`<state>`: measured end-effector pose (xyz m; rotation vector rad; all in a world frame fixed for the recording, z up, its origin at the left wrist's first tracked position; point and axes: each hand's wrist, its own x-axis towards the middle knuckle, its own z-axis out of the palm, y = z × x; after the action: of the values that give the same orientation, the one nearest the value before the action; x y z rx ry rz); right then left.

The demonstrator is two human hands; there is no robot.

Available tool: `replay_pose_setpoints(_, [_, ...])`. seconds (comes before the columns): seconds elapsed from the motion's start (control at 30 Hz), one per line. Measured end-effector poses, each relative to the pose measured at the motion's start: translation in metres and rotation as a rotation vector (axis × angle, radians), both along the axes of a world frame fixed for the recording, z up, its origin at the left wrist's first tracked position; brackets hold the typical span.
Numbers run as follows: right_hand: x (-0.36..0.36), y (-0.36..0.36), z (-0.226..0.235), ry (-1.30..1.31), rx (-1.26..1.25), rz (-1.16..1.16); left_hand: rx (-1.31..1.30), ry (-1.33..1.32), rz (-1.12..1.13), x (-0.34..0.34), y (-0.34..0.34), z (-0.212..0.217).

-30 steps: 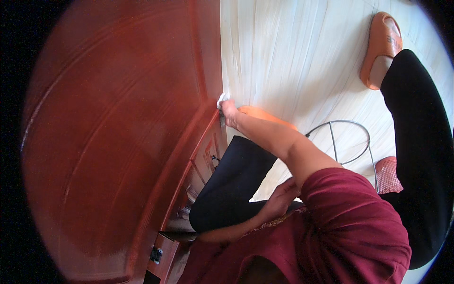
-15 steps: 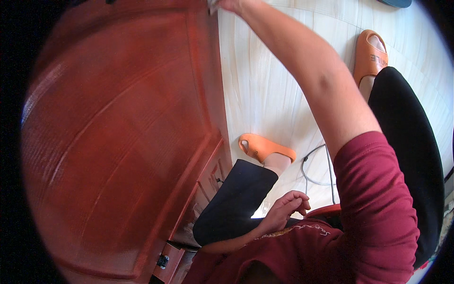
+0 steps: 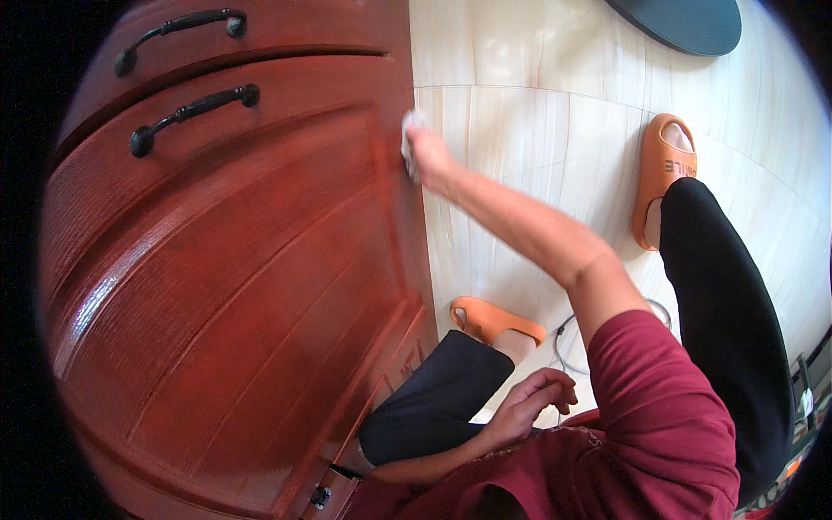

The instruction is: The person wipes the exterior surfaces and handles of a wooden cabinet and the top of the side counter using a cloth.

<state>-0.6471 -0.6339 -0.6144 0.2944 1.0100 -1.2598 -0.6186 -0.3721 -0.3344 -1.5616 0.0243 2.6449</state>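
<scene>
My right arm reaches forward across the floor to a dark red wooden cabinet door [image 3: 234, 260]. In my right hand [image 3: 427, 156] is a white cloth [image 3: 409, 143], bunched under the fingers and pressed against the door's right-hand edge. Part of the cloth is covered by the hand. My left hand [image 3: 530, 404] hangs loosely near my lap, beside my left knee. Its fingers are slightly bent and apart, and nothing shows in them.
Two black handles, an upper one [image 3: 182, 35] and a lower one [image 3: 198, 114], stick out from the red wood. A dark round base [image 3: 685, 22] stands on the pale floor [image 3: 520, 130]. My feet wear orange slippers [image 3: 490, 319]. A thin cable [image 3: 563, 347] loops behind my right arm.
My right hand has come nearer along the door's edge with the cloth, and its elbow is more bent. The view has shifted, bringing the black handles in. My left hand's fingers have loosened a little.
</scene>
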Motion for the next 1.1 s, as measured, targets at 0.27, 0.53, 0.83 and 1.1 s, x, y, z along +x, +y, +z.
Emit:
replay_pose_setpoints(0.27, [-0.137,-0.117,0.025,-0.095,-0.24,-0.323,-0.025,-0.023,0.043,-0.013,-0.009,-0.002])
replay_pose_setpoints(0.53, [-0.068,-0.073,0.137,0.894,-0.491,-0.185,-0.017,-0.088,0.101,-0.018,-0.027,0.003])
replay_pose_setpoints(0.83, [-0.082,-0.114,0.056,0.836,-0.075,0.023,-0.049,-0.079,-0.01,-0.036,-0.035,0.008])
replay_pose_setpoints(1.1, [-0.056,-0.087,0.187,0.954,-0.629,-0.402,-0.145,-0.191,0.05,-0.044,-0.045,0.021])
